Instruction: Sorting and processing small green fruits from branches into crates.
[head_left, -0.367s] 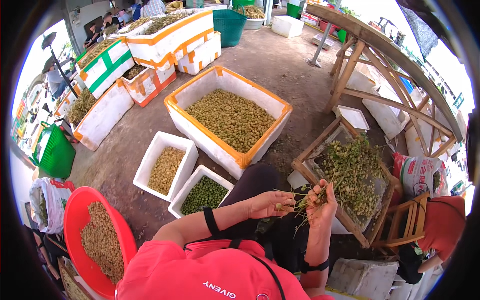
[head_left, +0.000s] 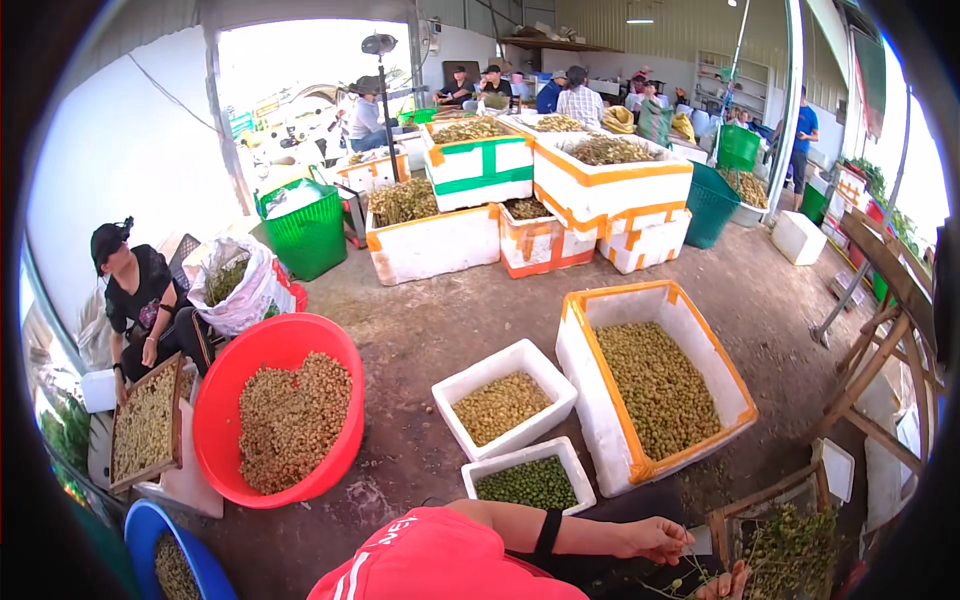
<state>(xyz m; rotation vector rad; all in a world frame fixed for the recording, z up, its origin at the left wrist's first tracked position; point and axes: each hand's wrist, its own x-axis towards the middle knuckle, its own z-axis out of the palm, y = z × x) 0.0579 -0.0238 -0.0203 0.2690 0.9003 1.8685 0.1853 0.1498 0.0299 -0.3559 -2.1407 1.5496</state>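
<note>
My left hand (head_left: 655,540) is closed in a pinch on thin green plant stems (head_left: 690,567) at the lower right. Beside it, my right hand (head_left: 728,582) is closed around the same stems, partly cut off by the lower edge. Close to my hands, a wooden-framed tray (head_left: 716,535) bears a heap of green stalks with small round pods (head_left: 795,550). Left of my forearm stands a small white foam box with green round pods (head_left: 528,484). Behind it is another with pale yellow pods (head_left: 500,408). A large orange-taped foam box (head_left: 575,390) holds many yellow-green pods.
A red tub (head_left: 215,425) of tan pods stands at left, with a blue tub (head_left: 140,515) in front. A seated person (head_left: 140,300) works over a framed tray (head_left: 145,425). Stacked foam boxes (head_left: 440,250) hold dried stalks further back. A wooden stand (head_left: 890,365) is at right.
The view has swung left and up, so my hands now sit at the lower right edge. The bunch is still between both hands, its pods now less visible.
</note>
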